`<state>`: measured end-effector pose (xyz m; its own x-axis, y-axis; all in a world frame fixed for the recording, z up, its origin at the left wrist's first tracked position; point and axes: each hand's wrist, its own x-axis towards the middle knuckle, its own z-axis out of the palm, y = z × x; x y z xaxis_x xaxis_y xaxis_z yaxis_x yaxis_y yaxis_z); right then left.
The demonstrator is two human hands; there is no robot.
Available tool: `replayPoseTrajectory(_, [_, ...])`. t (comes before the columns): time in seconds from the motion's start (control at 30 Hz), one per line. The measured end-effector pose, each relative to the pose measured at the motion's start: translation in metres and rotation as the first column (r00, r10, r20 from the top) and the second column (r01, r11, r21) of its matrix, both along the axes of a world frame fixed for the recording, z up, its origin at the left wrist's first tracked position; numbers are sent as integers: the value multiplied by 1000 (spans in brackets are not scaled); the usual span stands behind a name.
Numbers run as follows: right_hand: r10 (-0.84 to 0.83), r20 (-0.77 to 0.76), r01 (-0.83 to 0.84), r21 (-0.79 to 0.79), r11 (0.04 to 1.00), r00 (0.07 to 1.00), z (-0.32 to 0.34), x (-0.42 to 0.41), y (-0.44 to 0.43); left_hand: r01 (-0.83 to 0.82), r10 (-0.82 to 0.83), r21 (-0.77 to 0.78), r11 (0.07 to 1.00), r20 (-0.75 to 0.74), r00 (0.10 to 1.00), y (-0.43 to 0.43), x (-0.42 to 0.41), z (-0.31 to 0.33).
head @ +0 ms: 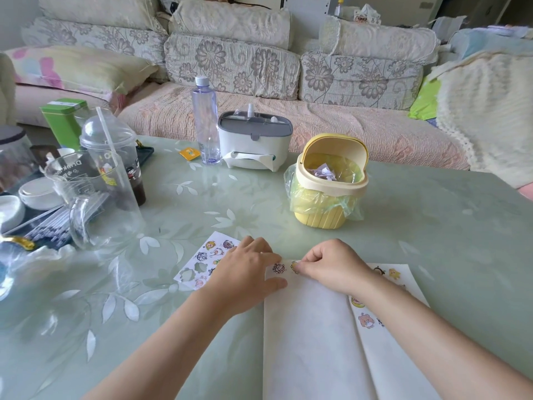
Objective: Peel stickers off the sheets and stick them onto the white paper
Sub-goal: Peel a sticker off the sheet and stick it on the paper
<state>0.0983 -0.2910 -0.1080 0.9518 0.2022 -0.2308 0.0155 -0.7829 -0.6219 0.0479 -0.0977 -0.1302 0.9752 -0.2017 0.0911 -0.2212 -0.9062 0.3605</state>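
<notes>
The white paper [308, 336] lies on the table in front of me. A round dark-outlined sticker [279, 268] is stuck near its top edge. My right hand [331, 268] has its fingertips curled down on a yellow sticker [294, 267] just right of it, at the paper's top. My left hand [245, 269] lies flat with straight fingers on the paper's top left corner. One sticker sheet [202, 262] lies left of the paper, partly under my left hand, with several cut-out gaps. A second sticker sheet [386, 287] lies to the right, partly under my right forearm.
A small yellow bin [328, 180] with a green bag stands behind the paper. Further back are a tissue box [253, 141] and a clear bottle [205, 119]. A glass jug [95, 197], a lidded cup [115, 157] and dishes crowd the left side.
</notes>
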Motion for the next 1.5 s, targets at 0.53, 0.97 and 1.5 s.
replayPoseTrajectory(0.53, [103,305,4,-331,944,947,7,-16,11,168,-159,-43,985,169,973,-7,-10,-10])
replayPoseTrajectory(0.97, [469,469,-208,-505,838,748,-15,-46,-18,145,-159,109,983,129,979,-18,-22,-15])
replayPoseTrajectory(1.5, [515,349,-261,-566,782,783,-12,-48,-17,129,-153,153,980,156,976,-17,-13,-18])
